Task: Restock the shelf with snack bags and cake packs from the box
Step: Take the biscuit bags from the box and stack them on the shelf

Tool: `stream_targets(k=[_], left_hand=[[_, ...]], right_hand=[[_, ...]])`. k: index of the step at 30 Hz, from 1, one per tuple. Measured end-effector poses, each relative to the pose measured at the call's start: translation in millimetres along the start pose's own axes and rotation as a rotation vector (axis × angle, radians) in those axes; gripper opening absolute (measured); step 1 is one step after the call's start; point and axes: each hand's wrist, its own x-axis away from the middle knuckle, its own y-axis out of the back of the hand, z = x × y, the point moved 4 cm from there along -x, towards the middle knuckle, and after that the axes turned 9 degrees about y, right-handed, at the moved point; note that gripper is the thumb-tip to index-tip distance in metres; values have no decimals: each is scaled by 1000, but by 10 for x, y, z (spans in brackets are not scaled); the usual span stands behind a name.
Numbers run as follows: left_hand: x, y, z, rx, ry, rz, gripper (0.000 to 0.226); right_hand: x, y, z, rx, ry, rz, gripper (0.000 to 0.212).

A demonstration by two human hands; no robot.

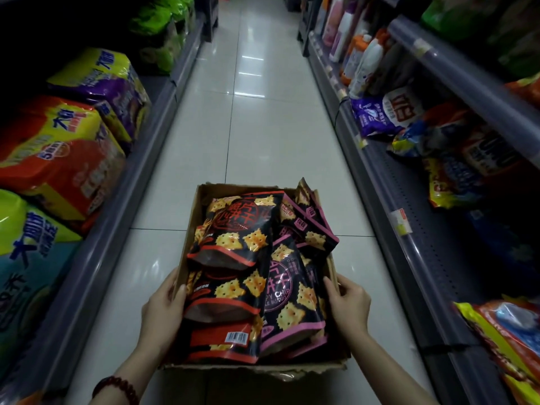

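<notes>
While both hands grip the cardboard box point(201, 206) by its side walls, left hand point(163, 308) wraps the left wall: thumb hooked inside over the rim, touching the lower red-trim bag, other fingers point(171, 283) curled round the outside. Right hand point(349, 302) clamps the right wall the same way, fingers point(331, 287) inside the rim pressed against the pink-trim snack bag point(295, 296), rest of hand outside. Both hands closed on the box wall, not on any bag. Dark red bead bracelet point(117, 388) on left wrist.

Box is open-topped, torn edge along the near rim, held low and centred over the white tiled floor point(248, 127) of the aisle. Packed full of black cracker bags printed with yellow square crackers. Left column: red-trim snack bags point(233, 229) overlapping like shingles, nearest one showing a white barcode label point(238, 337). Right column: pink-trim bags, one at the far right corner tilted up and poking over the rim.

Left shelf point(117, 217) carries big multipacks in red, yellow, purple, green and blue. Right shelf point(409, 229) has a bare stretch beside the box, loose bags further in, white and orange bottles point(368, 62) farther down the aisle. No cake packs identifiable in the box.
</notes>
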Motion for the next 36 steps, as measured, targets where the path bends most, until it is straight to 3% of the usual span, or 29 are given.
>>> stream_targets(k=[7,10,14,17,23,29,36], left_hand=[[-4,1,-25,-74,-22,-19,39],[-11,57,-135,-65,-21,-17,39],[-69,142,-565,28,-189,-99,28],[-265,66,-844,79,-262,-56,26],[-703,-174,-991,-106,-175,31,39],[-855,-389,-955,-291,-72,125,53],[-828,-562,-899,-265,34,238,69]], right_hand=[[-1,8,-18,-31,-57,15,26],[-50,109,57,-153,-57,-55,35],[-260,266,398,-274,96,-174,31],[-437,288,682,-298,221,-172,28],[-688,34,913,-212,330,-47,32],[-810,-95,834,-80,341,-24,35],[-637,-154,847,-15,393,-21,37]])
